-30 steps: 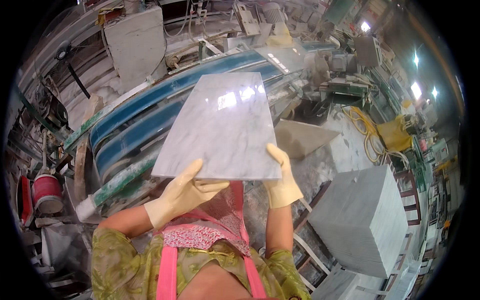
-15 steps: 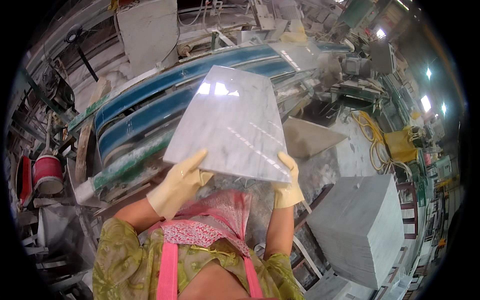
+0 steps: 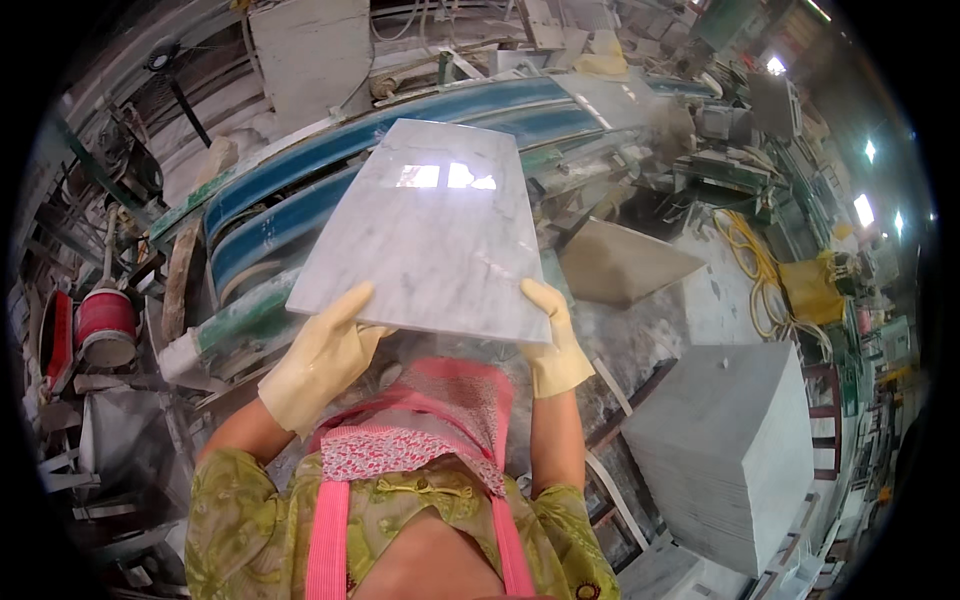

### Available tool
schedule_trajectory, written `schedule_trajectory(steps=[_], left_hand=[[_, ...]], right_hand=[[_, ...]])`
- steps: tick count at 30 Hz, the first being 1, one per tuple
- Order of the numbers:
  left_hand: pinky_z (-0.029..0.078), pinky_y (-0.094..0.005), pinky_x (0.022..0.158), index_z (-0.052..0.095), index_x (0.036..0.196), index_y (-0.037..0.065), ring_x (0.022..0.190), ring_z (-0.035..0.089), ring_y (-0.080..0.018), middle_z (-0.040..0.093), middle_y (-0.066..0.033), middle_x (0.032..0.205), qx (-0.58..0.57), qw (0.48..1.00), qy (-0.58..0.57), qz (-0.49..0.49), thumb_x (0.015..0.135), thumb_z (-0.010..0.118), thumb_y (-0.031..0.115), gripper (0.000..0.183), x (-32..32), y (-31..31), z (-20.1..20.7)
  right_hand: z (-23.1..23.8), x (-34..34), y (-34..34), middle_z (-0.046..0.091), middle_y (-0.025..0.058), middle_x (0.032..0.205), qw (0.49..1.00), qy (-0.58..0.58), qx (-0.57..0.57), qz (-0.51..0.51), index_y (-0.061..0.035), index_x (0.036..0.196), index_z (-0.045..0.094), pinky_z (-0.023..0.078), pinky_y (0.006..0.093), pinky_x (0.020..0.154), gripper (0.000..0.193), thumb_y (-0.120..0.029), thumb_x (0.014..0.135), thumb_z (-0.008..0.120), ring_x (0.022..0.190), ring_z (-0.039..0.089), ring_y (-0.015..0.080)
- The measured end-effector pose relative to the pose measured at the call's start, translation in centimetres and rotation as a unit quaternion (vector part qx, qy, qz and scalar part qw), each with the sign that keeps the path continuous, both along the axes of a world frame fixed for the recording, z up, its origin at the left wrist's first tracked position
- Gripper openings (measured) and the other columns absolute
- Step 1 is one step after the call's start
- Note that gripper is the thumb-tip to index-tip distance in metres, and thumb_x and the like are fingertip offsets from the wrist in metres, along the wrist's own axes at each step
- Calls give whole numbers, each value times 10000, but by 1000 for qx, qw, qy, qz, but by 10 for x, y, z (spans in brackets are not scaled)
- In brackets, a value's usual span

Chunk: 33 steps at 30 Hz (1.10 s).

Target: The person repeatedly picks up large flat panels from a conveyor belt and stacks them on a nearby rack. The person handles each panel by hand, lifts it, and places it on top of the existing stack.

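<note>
A polished white stone slab (image 3: pixel 430 240) with grey veins is held up in front of me, its glossy face reflecting bright lights. My left hand (image 3: pixel 330 345), in a cream rubber glove, grips its near left corner, thumb on top and fingers beneath. At the near right corner my right hand (image 3: pixel 553 340), gloved the same way, clasps the edge with the thumb on the face. The fingers under the slab are partly hidden. Behind it runs a machine bed with blue belts (image 3: pixel 300 222), some of which the slab covers.
To my right stands a tall stack of grey-white tiles (image 3: pixel 715 445). Beyond it lie a tilted tan slab (image 3: pixel 625 262), a coiled yellow hose (image 3: pixel 752 275) and a yellow cloth (image 3: pixel 808 288). A red and white bucket (image 3: pixel 107 325) sits on the left; a green rail (image 3: pixel 255 312) edges the machine.
Both hands have shifted the slab left and slightly nearer the belts' left part. The light reflections on its face have moved, and my view has turned a little.
</note>
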<state>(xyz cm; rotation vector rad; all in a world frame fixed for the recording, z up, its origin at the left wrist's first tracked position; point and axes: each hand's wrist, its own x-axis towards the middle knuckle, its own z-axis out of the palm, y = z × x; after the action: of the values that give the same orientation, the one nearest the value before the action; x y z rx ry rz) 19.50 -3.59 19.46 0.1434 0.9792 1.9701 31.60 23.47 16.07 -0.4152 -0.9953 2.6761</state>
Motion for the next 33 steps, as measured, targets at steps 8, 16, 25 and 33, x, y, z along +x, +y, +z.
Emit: schedule_trajectory(steps=[8,16,25,33], left_hand=[[298,-346,1133,415,1420,32,1342,412,-241,460,-119,1432,-190,929,307,-84,1020,467,212,442,5,-9,40],[353,-345,1084,332,1469,12,1330,419,-217,418,-128,1461,-154,931,329,27,965,559,289,618,-19,14,54],[513,-348,825,480,1299,-25,1017,603,-193,619,-126,1149,-179,930,315,-57,863,708,305,592,6,66,92],[522,-348,746,569,1160,-24,879,646,-209,664,-158,984,-154,888,430,-50,862,712,315,473,12,75,83]], right_hand=[[-6,-3,-17,646,143,1129,1000,-5,-25,-19,80,1243,541,547,359,834,443,-168,886,627,972,661,235],[-24,10,-10,543,190,1346,997,0,-77,5,62,1381,427,429,426,1044,562,-255,931,541,1215,549,312],[-32,8,-57,578,89,1301,982,-71,-174,9,-104,1355,490,494,412,966,514,-448,973,513,1165,575,247],[-25,10,-65,522,141,1355,975,-72,-211,10,-72,1394,425,427,458,1057,580,-463,974,513,1222,528,298]])
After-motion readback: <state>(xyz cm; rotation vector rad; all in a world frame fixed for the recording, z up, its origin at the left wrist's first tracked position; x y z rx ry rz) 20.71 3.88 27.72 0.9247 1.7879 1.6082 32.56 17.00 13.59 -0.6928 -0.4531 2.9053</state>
